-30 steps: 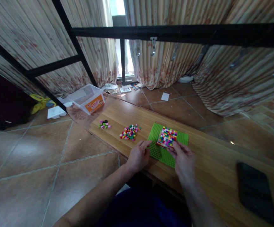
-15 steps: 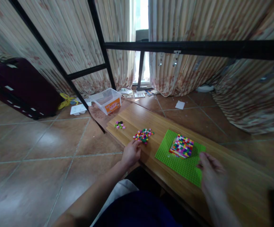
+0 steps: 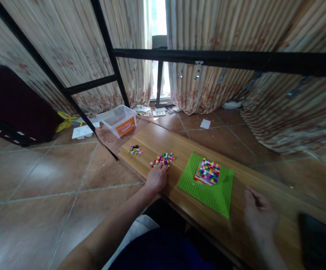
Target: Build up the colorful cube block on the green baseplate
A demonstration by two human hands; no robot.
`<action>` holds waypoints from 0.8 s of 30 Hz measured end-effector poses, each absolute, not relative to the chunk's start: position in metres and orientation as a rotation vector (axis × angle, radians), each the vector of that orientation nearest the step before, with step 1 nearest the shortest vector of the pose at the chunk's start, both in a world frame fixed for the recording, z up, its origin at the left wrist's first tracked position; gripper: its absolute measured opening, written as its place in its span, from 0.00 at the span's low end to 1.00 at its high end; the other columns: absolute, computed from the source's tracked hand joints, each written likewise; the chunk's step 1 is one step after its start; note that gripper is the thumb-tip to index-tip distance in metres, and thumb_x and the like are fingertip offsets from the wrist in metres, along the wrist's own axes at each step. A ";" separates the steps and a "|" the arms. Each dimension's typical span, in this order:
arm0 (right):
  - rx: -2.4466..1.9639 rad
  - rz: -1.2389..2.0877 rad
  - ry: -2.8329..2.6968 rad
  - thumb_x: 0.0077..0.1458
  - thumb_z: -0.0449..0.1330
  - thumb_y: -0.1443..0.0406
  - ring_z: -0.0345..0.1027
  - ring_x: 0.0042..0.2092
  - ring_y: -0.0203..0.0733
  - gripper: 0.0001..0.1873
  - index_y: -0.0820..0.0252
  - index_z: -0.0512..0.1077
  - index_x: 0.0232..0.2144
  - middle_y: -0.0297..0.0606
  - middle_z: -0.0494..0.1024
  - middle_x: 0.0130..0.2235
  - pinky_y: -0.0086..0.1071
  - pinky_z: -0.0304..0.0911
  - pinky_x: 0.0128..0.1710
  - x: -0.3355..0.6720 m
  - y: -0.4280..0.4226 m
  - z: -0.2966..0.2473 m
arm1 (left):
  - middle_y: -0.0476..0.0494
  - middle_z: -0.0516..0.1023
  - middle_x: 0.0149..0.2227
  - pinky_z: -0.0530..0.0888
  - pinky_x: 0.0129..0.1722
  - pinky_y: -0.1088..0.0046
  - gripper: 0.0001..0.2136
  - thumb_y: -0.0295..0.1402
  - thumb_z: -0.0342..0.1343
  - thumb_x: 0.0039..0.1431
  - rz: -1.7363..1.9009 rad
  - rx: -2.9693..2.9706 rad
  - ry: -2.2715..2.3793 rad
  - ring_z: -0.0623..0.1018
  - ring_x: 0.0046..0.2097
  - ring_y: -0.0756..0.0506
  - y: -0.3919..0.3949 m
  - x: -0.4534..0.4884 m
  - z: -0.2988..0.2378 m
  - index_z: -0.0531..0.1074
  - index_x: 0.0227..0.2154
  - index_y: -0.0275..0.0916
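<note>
My left hand [image 3: 156,177] is nearer, bunched at the near edge of the brick pile [image 3: 167,158] — hold unclear; right hand [image 3: 260,213] loosely curled, contents hidden. Brick block [image 3: 208,171] on green baseplate [image 3: 218,200] — between them.

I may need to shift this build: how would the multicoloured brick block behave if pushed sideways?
The brick block is probably stiff, as its small bricks sit packed tightly together. Broad and flat-topped, it seems unlikely to roll or tip. If locked onto the studded green baseplate, which I cannot tell, both might slide together.
</note>
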State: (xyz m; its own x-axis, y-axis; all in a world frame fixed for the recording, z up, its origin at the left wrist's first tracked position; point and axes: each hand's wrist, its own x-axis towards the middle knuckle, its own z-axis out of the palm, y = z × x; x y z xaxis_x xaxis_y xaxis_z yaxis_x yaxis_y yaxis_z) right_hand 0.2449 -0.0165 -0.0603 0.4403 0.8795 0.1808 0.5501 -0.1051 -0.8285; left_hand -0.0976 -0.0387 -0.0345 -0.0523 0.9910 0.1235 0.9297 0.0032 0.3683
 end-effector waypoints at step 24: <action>-1.815 0.158 -1.501 0.58 0.51 0.53 0.70 0.37 0.47 0.22 0.63 0.78 0.37 0.48 0.78 0.37 0.38 0.63 0.39 0.245 -0.031 -0.078 | 0.42 0.79 0.42 0.76 0.45 0.69 0.12 0.34 0.49 0.70 1.255 2.360 1.478 0.78 0.43 0.46 -0.015 0.015 -0.023 0.78 0.39 0.40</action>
